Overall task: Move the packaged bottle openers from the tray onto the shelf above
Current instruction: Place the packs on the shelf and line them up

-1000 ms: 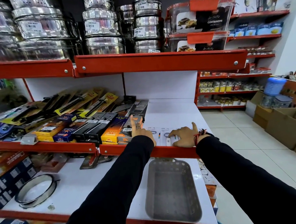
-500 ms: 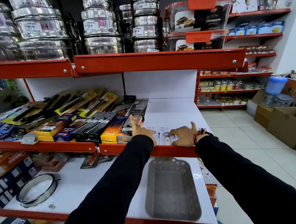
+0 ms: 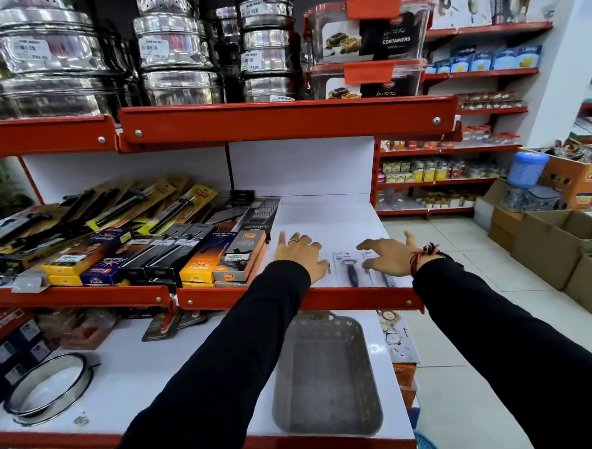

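Note:
Packaged bottle openers in white cards lie flat in a row near the front edge of the white middle shelf. My left hand rests palm down on the left end of the row, fingers spread. My right hand lies spread over the right cards, partly hiding them. The grey plastic tray sits on the lower shelf below my arms, and nothing shows inside it.
Boxed lighters and graters fill the shelf to the left of my hands. Steel pots and clear containers stand on the shelf above. A steel ring lies on the lower shelf. Cardboard boxes crowd the floor at right.
Both hands have opened out and shifted apart over the cards, exposing a bottle opener pack between them. The view has tilted slightly.

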`<state>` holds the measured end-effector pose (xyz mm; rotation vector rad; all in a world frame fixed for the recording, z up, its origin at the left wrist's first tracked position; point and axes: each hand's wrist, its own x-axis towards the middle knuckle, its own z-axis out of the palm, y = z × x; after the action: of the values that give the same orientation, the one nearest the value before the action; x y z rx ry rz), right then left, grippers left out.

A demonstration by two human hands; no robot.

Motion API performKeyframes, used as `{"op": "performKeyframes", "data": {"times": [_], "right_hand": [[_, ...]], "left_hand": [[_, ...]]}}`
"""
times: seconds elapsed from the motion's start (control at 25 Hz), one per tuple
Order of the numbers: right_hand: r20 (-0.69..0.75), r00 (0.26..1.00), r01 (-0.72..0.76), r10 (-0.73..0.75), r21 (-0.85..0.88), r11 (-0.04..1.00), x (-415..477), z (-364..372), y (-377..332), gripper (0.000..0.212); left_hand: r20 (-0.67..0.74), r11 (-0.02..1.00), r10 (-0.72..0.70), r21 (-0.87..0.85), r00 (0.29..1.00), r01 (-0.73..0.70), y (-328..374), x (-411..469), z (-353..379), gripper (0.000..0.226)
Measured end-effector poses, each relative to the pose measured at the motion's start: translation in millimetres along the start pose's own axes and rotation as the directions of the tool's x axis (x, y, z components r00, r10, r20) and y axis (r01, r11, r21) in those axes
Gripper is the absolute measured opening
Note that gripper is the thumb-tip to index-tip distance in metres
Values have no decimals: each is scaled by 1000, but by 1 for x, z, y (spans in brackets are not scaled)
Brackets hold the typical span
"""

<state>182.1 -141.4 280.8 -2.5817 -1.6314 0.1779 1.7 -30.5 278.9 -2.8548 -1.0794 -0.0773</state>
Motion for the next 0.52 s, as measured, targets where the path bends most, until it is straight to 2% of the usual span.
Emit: {"op": "performKeyframes", "data": {"times": [0.08, 0.24, 0.4, 0.52], "right_hand": [[31, 998, -46, 46, -8, 999, -6, 1, 18, 52], [89, 991, -96, 99, -47, 994, -17, 7, 38, 53], [130, 986, -96, 104, -66, 993, -22, 14, 42, 54], [127, 987, -100, 103, -34, 994, -18, 16, 44, 53]], "left_hand": [[68, 995, 72, -79, 995, -67, 22, 7, 0, 58], [188, 993, 114, -37, 975, -109, 55, 14, 11, 61], [188, 996, 85, 15, 978, -90, 60, 10, 16, 66], [200, 998, 63, 17, 978, -68, 55, 12, 15, 61]]}}
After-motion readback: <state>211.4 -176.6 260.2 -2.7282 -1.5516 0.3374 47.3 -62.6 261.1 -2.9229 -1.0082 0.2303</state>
